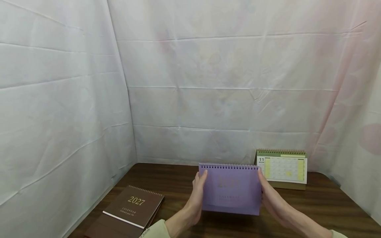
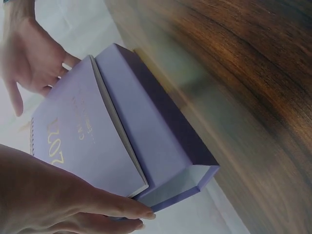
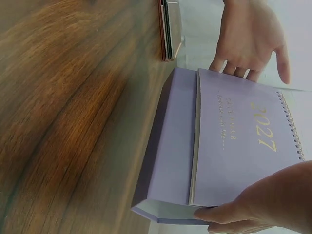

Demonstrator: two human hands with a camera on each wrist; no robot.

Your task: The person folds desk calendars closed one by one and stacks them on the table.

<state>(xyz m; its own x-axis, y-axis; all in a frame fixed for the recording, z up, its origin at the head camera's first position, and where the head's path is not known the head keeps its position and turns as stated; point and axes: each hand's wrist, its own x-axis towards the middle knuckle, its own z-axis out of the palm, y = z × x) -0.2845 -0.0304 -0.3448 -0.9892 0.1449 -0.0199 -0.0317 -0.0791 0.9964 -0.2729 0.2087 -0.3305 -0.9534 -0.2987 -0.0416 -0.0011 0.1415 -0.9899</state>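
Observation:
A purple spiral-bound desk calendar (image 1: 230, 190) with "2027" on its cover faces me in the head view, raised off the tabletop. My left hand (image 1: 194, 195) holds its left side, thumb near the upper front corner. On the opposite side my right hand (image 1: 272, 198) holds it the same way, with its thumb by the top right corner. Both wrist views show fingers reaching along and behind the calendar's sides. Its folded stand (image 2: 141, 107) shows below the pages, with an opening at the end. The fingers behind the calendar are partly hidden.
A brown 2027 desk calendar (image 1: 132, 205) lies at the left of the dark wooden table (image 1: 324, 205). Behind on the right stands a green calendar (image 1: 281, 168) with a month page showing. Pale cloth (image 1: 208, 82) hangs around the table.

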